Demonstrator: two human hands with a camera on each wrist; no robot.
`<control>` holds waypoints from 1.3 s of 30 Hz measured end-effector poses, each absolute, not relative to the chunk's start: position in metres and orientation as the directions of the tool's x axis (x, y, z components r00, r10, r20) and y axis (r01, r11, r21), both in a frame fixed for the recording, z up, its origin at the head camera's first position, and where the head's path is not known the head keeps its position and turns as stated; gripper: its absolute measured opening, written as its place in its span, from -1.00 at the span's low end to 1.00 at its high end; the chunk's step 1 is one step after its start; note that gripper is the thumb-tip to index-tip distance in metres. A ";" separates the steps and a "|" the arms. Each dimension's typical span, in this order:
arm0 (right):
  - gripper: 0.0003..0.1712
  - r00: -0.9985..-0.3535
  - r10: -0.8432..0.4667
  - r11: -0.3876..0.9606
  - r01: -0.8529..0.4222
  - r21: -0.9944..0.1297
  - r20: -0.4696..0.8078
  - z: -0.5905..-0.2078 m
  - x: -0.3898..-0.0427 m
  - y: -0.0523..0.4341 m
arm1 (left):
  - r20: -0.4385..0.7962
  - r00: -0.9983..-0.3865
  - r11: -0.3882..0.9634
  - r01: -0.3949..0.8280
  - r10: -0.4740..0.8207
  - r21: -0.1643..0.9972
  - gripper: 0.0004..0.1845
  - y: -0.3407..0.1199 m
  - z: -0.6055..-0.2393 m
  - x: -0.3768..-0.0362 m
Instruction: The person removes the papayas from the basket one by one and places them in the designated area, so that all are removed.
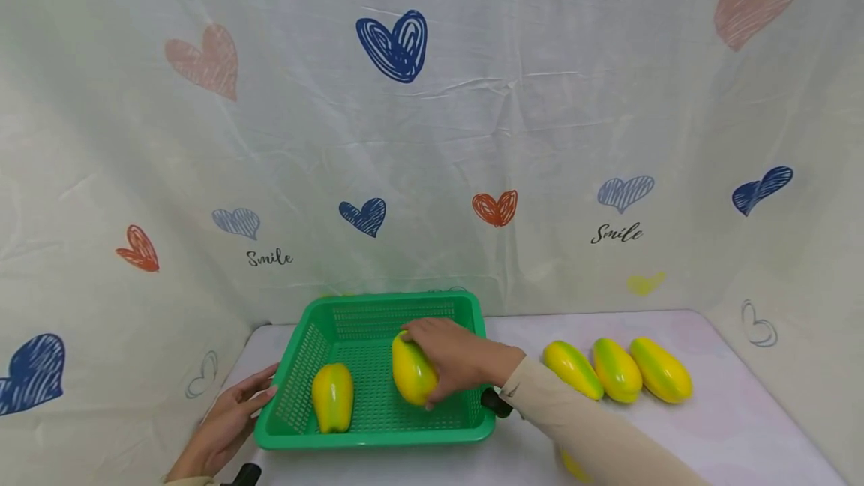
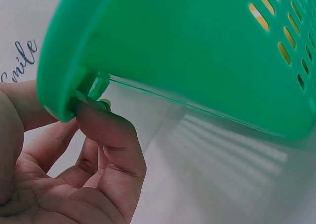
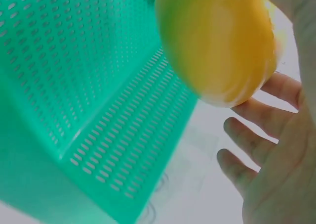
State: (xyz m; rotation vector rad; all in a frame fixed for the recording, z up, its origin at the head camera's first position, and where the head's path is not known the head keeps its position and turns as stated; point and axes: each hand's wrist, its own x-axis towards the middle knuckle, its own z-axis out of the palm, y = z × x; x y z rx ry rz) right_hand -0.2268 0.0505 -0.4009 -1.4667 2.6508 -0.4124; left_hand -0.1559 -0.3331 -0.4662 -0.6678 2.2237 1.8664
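Note:
A yellow-green papaya (image 1: 413, 370) is gripped in my right hand (image 1: 459, 357), inside or just above the right half of a green plastic basket (image 1: 378, 441). In the right wrist view the held papaya (image 3: 222, 46) shows large, with the thumb on one side and fingers on the other. Another papaya (image 1: 332, 397) lies on the basket floor at the left. My left hand (image 1: 229, 418) is at the basket's left side; the left wrist view has its thumb and a finger pinching the basket rim (image 2: 59, 61).
On the table (image 1: 736, 411) to the right, three papayas (image 1: 571, 370) lie in a row. A bit of another yellow thing (image 1: 575, 466) shows under the right sleeve (image 1: 594, 422). Behind the table hangs a white curtain (image 1: 432, 141) printed with hearts.

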 end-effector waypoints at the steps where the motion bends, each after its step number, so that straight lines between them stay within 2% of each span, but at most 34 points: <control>1: 0.22 -0.534 -0.842 0.498 -0.822 -0.277 0.070 -0.400 -0.226 0.054 | -0.400 -0.887 0.121 -0.434 -0.231 0.893 -0.29 -0.333 -0.466 -0.156; 7: 0.25 -0.524 -0.841 0.472 -0.831 -0.293 0.132 -0.394 -0.219 0.074 | -0.397 -0.887 0.129 -0.433 -0.237 0.892 -0.30 -0.333 -0.468 -0.157; 14: 0.19 -0.534 -0.829 0.472 -0.828 -0.302 0.167 -0.389 -0.212 0.097 | -0.388 -0.895 0.130 -0.421 -0.220 0.898 -0.30 -0.333 -0.465 -0.157; 27: 0.11 -0.530 -0.807 0.472 -0.844 -0.256 0.259 -0.390 -0.197 0.137 | -0.397 -0.892 0.137 -0.430 -0.218 0.892 -0.28 -0.334 -0.465 -0.156; 33: 0.13 -0.514 -0.800 0.464 -0.857 -0.226 0.308 -0.395 -0.188 0.158 | -0.390 -0.897 0.141 -0.422 -0.209 0.895 -0.29 -0.334 -0.465 -0.155; 39: 0.17 -0.524 -0.777 0.484 -0.852 -0.200 0.349 -0.395 -0.178 0.175 | -0.387 -0.899 0.148 -0.419 -0.203 0.896 -0.28 -0.335 -0.465 -0.156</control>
